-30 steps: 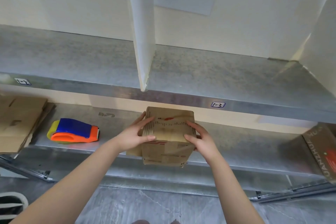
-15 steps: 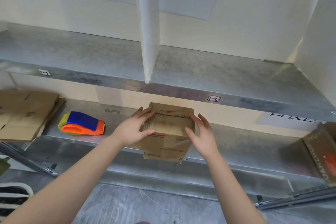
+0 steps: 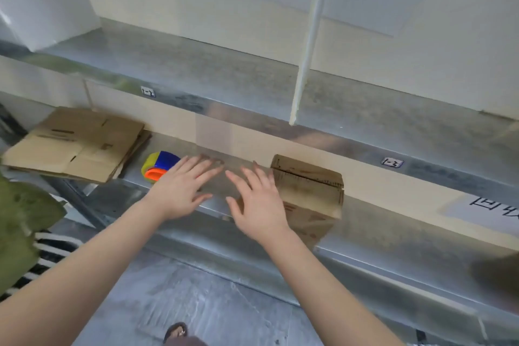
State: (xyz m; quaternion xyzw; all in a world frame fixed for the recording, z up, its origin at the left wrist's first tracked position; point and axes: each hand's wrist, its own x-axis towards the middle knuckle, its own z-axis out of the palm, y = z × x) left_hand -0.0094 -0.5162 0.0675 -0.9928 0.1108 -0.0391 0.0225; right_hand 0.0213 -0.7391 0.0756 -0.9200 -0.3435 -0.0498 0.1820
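A small brown cardboard box (image 3: 309,194) stands on the lower metal shelf (image 3: 393,222), its front corner at the shelf's edge. My right hand (image 3: 258,202) hovers just left of the box with fingers spread and straight, holding nothing. My left hand (image 3: 182,188) is stretched out flat over the shelf, fingers straight, close to a blue, yellow and orange tape dispenser (image 3: 158,167) that it partly hides.
A stack of flattened cardboard (image 3: 75,143) lies at the shelf's left end. The upper metal shelf (image 3: 224,84) carries a white upright divider (image 3: 306,48). A green cloth (image 3: 19,227) and a striped thing sit at the lower left. Grey floor lies below.
Both hands have let go of the box, which now stands on the shelf, and moved left of it with fingers spread. The view has swung to the left.
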